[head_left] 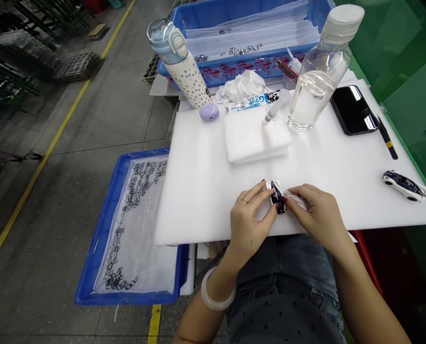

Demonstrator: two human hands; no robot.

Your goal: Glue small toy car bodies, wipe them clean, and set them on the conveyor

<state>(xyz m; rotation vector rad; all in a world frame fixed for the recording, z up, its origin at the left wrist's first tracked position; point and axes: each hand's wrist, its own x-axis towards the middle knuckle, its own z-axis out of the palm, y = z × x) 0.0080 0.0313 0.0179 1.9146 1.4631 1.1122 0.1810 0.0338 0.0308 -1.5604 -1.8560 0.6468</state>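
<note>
A small white-and-black toy car [278, 196] lies at the front part of the white foam board [198, 191]. My left hand [250, 217] grips it from the left, fingers near its top and thumb at its lower end. Over its right side, my right hand [316, 212] is closed in a pinch on a white piece of cloth or paper [299, 200], with the fingertips touching the car. The piece is partly hidden by my fingers. A second toy car [405, 185] of similar colours sits apart at the board's right.
Behind the hands are a foam block [252, 138], syringe [274, 112], glue tube [250, 102], crumpled white cloth [243, 86], purple case [209, 112], tumbler [187, 76] and clear bottle [311, 93]. A phone [354, 110] and tweezers [388, 138] lie right. Blue trays [101, 239] hold small dark rings.
</note>
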